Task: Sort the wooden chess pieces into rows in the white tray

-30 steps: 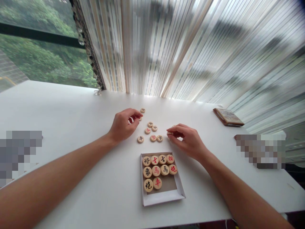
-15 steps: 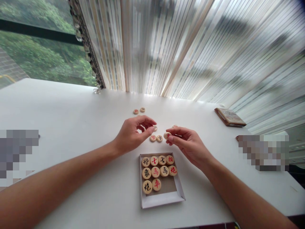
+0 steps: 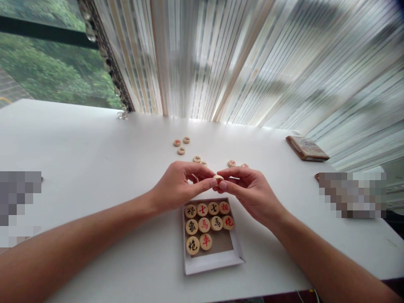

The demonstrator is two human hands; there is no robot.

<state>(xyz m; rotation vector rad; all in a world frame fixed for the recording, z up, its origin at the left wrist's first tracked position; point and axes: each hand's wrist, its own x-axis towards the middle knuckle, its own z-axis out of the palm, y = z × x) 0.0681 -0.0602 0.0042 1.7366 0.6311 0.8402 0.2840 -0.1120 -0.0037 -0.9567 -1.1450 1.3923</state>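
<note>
Between both hands, above the far side of the box, is one round wooden Chinese chess piece (image 3: 218, 180) with red marking, tilted. My left hand (image 3: 186, 185) pinches its left side with thumb and fingers. From the right, my right hand (image 3: 248, 187) grips the same piece. Below them a shallow white box (image 3: 217, 260) lies on the table. It holds rows of chess pieces in red and black, among them a red piece (image 3: 205, 241) and a black piece (image 3: 192, 245) in the nearest row, beside bare grey box floor.
Beyond my hands lie several loose chess pieces, such as a black one (image 3: 181, 150) and a red one (image 3: 232, 163). A brown flat box (image 3: 307, 148) rests at the right back of the white table (image 3: 94, 155). String curtains (image 3: 195, 59) hang along the far edge.
My right hand has brought the red-marked piece left, and my left hand has closed on it too. The left hand has moved right, away from the loose pieces. The view has shifted slightly.
</note>
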